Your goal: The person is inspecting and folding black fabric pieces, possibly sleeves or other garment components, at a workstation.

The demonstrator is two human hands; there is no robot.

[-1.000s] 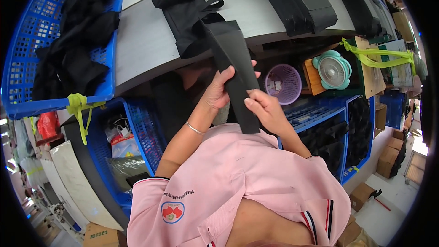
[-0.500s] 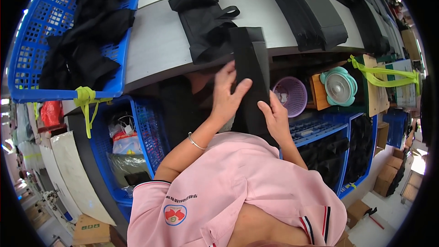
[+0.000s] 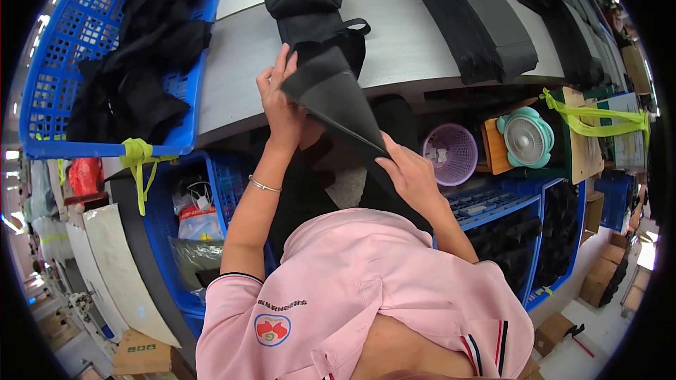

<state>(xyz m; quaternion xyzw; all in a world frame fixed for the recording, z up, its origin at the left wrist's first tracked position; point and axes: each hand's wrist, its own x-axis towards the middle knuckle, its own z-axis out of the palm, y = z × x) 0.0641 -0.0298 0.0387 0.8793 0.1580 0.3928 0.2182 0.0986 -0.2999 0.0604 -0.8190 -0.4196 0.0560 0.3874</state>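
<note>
A flat black panel (image 3: 336,95), smooth like coated fabric, is held slantwise in front of me between both hands. My left hand (image 3: 283,107) grips its upper left end, the fingertips partly behind it. My right hand (image 3: 412,174) pinches its lower right corner between thumb and fingers. Just beyond the panel, on the grey table (image 3: 236,63), lies a black fabric piece (image 3: 306,17) with a small strap loop (image 3: 359,27) at its right side. The panel hides the near part of that piece.
A stack of black panels (image 3: 479,24) lies on the table's right. To the left a blue basket (image 3: 105,149) holds black fabric. Below the table edge are a purple bin (image 3: 451,155), a teal fan (image 3: 524,136) and blue crates (image 3: 493,207).
The panel has swung from near upright to a slant, its upper end going left. My left hand has moved left and up with it; my right hand has shifted slightly left.
</note>
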